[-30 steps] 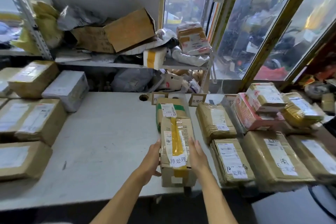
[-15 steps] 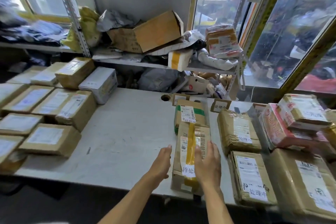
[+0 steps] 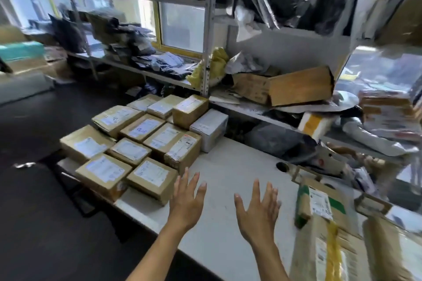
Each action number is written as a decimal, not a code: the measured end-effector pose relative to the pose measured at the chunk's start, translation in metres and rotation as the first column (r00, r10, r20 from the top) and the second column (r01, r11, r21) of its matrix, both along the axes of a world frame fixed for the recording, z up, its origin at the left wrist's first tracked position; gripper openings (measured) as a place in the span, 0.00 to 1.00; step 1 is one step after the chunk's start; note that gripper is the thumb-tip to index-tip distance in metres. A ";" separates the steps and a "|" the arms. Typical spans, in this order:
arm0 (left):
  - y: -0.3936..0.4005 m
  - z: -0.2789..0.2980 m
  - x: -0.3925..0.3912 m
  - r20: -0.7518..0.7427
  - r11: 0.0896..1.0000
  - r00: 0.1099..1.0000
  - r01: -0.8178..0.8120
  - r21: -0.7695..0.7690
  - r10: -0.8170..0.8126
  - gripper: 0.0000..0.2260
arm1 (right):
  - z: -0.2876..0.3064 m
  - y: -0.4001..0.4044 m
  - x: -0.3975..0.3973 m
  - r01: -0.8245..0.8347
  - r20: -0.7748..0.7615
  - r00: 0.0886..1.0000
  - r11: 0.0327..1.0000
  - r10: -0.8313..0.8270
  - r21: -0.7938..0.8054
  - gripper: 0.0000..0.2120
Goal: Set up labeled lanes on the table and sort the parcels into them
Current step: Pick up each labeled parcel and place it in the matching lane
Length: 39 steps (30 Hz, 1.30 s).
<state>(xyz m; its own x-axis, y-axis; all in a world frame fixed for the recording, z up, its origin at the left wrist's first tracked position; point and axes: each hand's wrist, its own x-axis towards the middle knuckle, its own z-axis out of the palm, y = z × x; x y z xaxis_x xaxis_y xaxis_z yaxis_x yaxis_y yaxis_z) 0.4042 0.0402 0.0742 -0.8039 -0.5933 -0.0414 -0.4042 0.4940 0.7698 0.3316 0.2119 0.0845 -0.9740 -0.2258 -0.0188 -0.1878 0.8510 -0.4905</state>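
Both hands are over the bare middle of the pale grey table (image 3: 228,246), holding nothing: the left hand (image 3: 186,203) and right hand (image 3: 258,214) each have straight, spread fingers. A block of labelled cardboard parcels (image 3: 141,143) crowds the table's left end, with a white box (image 3: 209,129) at its far corner. At the right edge lies a green-taped parcel (image 3: 319,206), touching a yellow-taped parcel (image 3: 331,255) nearer me. Behind, metal shelving (image 3: 206,29) sags with bags and an open carton (image 3: 287,85).

Two bare forearms, no sleeves, left hand (image 3: 186,203), right hand (image 3: 258,214), ringless
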 end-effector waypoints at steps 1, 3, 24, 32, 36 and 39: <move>-0.020 0.003 0.007 -0.017 1.000 1.000 -0.019 -0.021 0.018 0.26 | 0.004 -0.022 0.003 -0.029 0.006 1.000 0.999 0.029 0.017 0.37; -0.059 0.011 0.022 -0.027 0.998 0.998 -0.050 -0.032 0.049 0.28 | 0.010 -0.065 0.009 -0.081 0.017 0.997 0.996 0.080 0.034 0.37; -0.333 0.021 0.128 -0.025 0.961 0.964 -0.266 -0.068 0.265 0.38 | 0.017 -0.367 0.070 -0.315 0.022 0.949 0.949 0.315 -0.011 0.38; -0.407 0.015 0.077 -0.017 0.969 0.970 -0.244 -0.043 0.244 0.36 | -0.002 -0.451 0.027 -0.305 0.062 0.951 0.952 0.304 -0.001 0.38; -0.451 0.014 0.032 0.053 0.983 0.982 -0.180 -0.022 0.181 0.28 | -0.010 -0.493 -0.008 -0.255 0.112 0.959 0.966 0.260 -0.050 0.39; -0.488 0.019 -0.003 0.080 0.990 0.987 -0.140 -0.026 0.141 0.25 | -0.009 -0.524 -0.036 -0.200 0.141 0.967 0.975 0.213 -0.100 0.39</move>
<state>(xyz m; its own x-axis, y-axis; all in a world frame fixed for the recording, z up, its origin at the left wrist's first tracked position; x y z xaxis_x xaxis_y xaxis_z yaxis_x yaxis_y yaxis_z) 0.4009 -0.4476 0.0933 -0.7069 -0.7016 -0.0904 -0.5316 0.4426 0.7221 0.2960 -0.3123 0.0755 -0.8934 -0.4291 -0.1332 -0.2742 0.7556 -0.5949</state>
